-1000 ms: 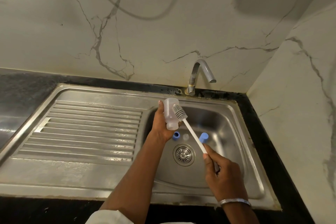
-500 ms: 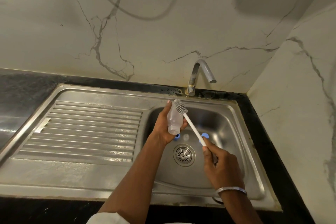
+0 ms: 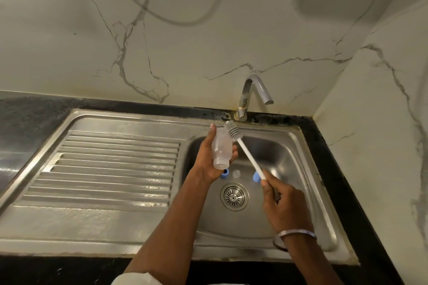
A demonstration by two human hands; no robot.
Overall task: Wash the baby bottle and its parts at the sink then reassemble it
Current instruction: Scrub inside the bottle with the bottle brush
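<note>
My left hand [image 3: 209, 159] grips a clear baby bottle [image 3: 221, 148] over the sink basin [image 3: 289, 157], its open neck pointing down toward me. My right hand [image 3: 283, 203] holds the white handle of a bottle brush [image 3: 245, 149]. The grey ribbed brush head rests against the outside of the bottle's upper end. On the basin floor lie a blue ring [image 3: 224, 173], a small clear nipple [image 3: 236, 173] and a blue cap [image 3: 256, 177], partly hidden behind the hands and the brush handle.
A chrome tap [image 3: 252, 93] stands at the back of the basin, with no water running. The drain strainer [image 3: 234, 196] sits mid-basin. A ribbed steel drainboard [image 3: 111, 169] lies to the left. Marble walls close in at the back and right, and cables hang above.
The brush head has slid up along the outside of the bottle toward its far end. The bottle has tilted a little, and both hands have shifted slightly toward the tap.
</note>
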